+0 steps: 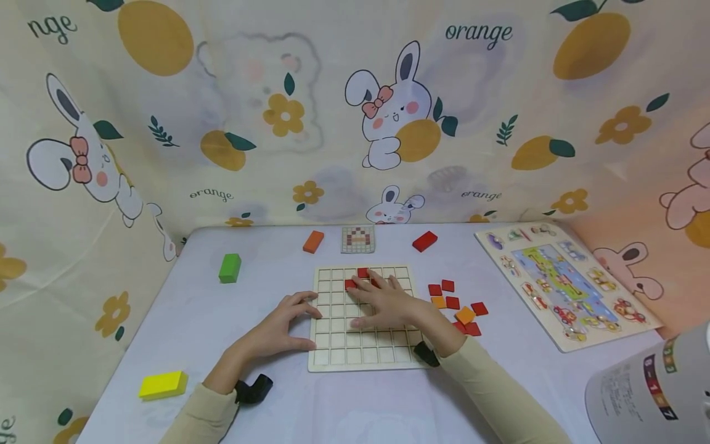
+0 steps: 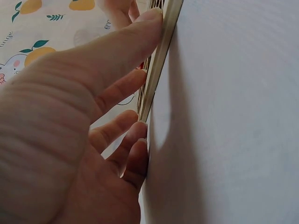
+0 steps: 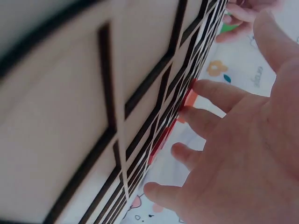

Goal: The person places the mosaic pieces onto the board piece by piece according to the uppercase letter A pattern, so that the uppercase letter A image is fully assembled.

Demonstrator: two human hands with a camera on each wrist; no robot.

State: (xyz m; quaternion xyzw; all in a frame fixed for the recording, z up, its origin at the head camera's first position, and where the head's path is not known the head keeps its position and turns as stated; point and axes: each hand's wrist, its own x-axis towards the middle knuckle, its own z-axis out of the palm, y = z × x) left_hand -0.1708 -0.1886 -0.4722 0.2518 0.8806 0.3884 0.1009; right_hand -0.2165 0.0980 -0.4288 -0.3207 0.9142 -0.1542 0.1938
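A pale wooden grid board (image 1: pixel 338 356) lies on the white table in front of me. Red square tiles sit in its upper rows, one at the top (image 1: pixel 363 272) and another (image 1: pixel 350 283) just below it. My right hand (image 1: pixel 385 303) reaches over the board with fingers spread, its index and middle fingertips at the red tiles. In the right wrist view the other two fingers stand off the grid, and the palm holds nothing. At the board's left edge, my left hand (image 1: pixel 280 324) touches the rim with thumb and fingertips; the left wrist view shows the thumb (image 2: pixel 126 44) along that edge.
Loose red and orange tiles (image 1: pixel 465 316) lie right of the board. Behind it are a small pattern card (image 1: pixel 358 240), an orange block (image 1: pixel 313 242) and a red block (image 1: pixel 424 241). Green (image 1: pixel 230 268) and yellow (image 1: pixel 163 385) blocks lie left; a picture puzzle (image 1: pixel 566 290) and white tub (image 1: pixel 646 394), right.
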